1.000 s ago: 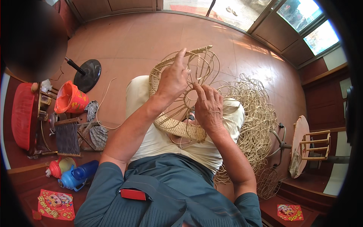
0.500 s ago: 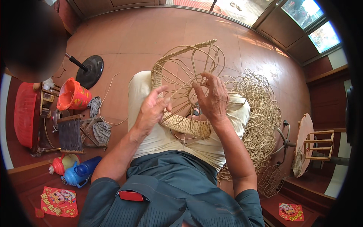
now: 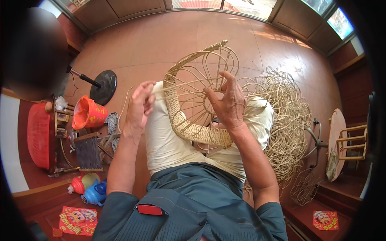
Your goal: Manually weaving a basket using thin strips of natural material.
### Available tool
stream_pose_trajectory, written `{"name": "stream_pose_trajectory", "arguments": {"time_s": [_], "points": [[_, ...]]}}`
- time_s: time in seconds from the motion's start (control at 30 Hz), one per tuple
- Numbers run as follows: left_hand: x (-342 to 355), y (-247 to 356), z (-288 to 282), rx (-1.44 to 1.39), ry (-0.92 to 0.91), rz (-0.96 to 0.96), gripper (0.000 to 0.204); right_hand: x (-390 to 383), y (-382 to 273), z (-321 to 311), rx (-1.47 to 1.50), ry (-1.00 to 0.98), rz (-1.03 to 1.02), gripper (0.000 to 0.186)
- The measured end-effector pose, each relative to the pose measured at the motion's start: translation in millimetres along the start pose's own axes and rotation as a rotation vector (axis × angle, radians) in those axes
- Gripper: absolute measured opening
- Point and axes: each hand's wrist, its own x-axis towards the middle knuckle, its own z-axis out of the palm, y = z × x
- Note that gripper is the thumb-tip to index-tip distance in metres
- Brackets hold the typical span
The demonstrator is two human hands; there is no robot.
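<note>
A half-woven rattan basket frame [image 3: 193, 100] rests on my lap, its woven band curving round the lower left and bare ribs fanning up. My right hand [image 3: 227, 102] holds the frame at its centre, fingers spread among the ribs. My left hand [image 3: 140, 103] is to the left of the frame, fingers pinched on a thin rattan strand [image 3: 124, 104] that runs from the weave. My lap is covered by a cream cloth [image 3: 165, 140].
A big tangle of loose rattan [image 3: 289, 116] lies on the floor to my right. To the left stand an orange bucket [image 3: 88, 114], a red basin [image 3: 38, 134], a black fan base [image 3: 103, 86] and a small stool [image 3: 88, 152]. A wooden stool [image 3: 350, 140] is at right.
My left hand has come off the frame's top and pulled down and out to the left with the strand. The frame has tipped more upright.
</note>
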Motion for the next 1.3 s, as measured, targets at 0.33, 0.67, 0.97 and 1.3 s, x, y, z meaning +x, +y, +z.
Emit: {"name": "stream_pose_trajectory", "arguments": {"time_s": [0.33, 0.67, 0.97, 1.3], "points": [[-9, 24, -75, 0.197, 0.526, 0.098, 0.030, 4, 5, -2, 0.018, -0.008, -0.042, 0.059], [19, 96, 42, 0.386, 0.320, 0.842, 0.027, 1, 8, 6, -0.005, 0.037, -0.060, 0.049], [7, -21, 78, 1.611, -0.059, 0.967, 0.023, 3, 12, 6, 0.000, 0.028, -0.078, 0.046], [26, -23, 65, 1.554, -0.035, 0.876, 0.018, 3, 12, 8, -0.014, 0.019, -0.070, 0.042]]}}
